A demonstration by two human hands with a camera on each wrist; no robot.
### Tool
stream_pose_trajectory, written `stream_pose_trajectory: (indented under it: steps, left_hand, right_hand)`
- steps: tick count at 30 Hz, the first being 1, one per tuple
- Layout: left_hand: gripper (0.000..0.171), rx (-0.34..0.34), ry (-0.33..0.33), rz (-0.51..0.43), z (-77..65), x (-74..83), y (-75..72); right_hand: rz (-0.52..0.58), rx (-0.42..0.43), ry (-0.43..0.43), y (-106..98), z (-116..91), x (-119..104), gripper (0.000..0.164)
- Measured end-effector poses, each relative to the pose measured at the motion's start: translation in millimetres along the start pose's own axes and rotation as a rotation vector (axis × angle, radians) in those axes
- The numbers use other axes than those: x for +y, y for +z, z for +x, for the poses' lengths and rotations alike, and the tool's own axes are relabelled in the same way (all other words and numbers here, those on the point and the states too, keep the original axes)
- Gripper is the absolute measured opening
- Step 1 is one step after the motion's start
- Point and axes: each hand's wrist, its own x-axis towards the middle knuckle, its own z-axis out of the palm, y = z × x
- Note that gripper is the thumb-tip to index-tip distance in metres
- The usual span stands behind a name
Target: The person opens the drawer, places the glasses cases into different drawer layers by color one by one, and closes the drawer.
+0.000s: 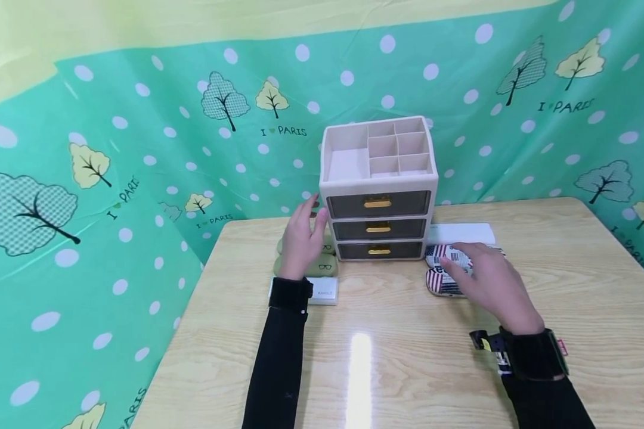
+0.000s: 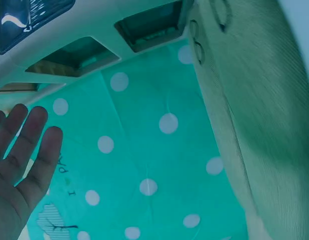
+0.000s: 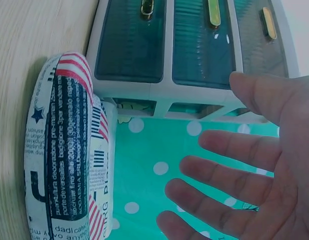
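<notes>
A white desktop organizer (image 1: 330,187) with three dark drawers and gold handles stands at the back of the table; the drawers are closed. My left hand (image 1: 302,241) is raised beside its left side, fingers extended and holding nothing. Under that hand lie two green glasses cases (image 1: 322,266) with a small spectacles print, one behind the other. On the organizer's right, my right hand (image 1: 491,280) hovers with spread fingers over two glasses cases (image 1: 441,285) printed with stripes and lettering. In the right wrist view its palm faces the organizer, and nothing is in it.
A white box (image 1: 324,293) lies in front of the green cases, and another white box (image 1: 461,232) lies behind the printed ones. The organizer's top has several open compartments (image 1: 349,164). A green dotted cloth (image 1: 279,167) hangs behind the wooden table (image 1: 402,333).
</notes>
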Motion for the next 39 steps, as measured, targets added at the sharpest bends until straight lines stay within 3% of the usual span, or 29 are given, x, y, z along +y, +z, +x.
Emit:
stream_pose_trajectory:
  steps: [6, 10, 16, 23, 26, 29, 34, 39]
  left_hand:
    - [0.048, 0.052, 0.020, -0.228, 4.5, -10.8, 7.3]
    - [0.042, 0.085, 0.021, -0.311, 8.3, -14.0, 11.3]
    - [0.036, 0.105, -0.003, -0.360, 9.9, -14.7, 3.2]
    - [0.034, 0.072, 0.030, -0.375, 12.2, -19.5, -2.0]
    - [0.035, 0.073, 0.032, -0.375, 12.8, -20.3, -1.8]
    - [0.036, 0.064, 0.040, -0.355, 16.1, -18.6, -0.9]
    - [0.036, 0.057, 0.064, -0.325, 22.6, -13.9, -1.1]
    - [0.035, 0.053, 0.042, -0.344, 23.7, -13.0, -0.1]
  right_hand:
    - [-0.001, -0.005, -0.028, 4.4, -1.1, -3.9, 0.060]
    - [0.003, 0.009, -0.002, 5.0, -2.0, -8.4, 0.059]
    - [0.036, 0.009, 0.006, 10.0, 3.4, -20.1, 0.061]
    - [0.062, 0.015, -0.055, 22.0, 8.6, -37.5, 0.063]
    - [0.106, 0.054, -0.076, 32.6, 13.3, -47.3, 0.060]
    - [0.191, 0.122, -0.072, 41.2, 21.3, -55.7, 0.053]
    - [0.441, 0.208, -0.012, 50.4, 38.6, -67.3, 0.045]
    - [0.611, 0.200, 0.023, 54.3, 51.6, -81.2, 0.046]
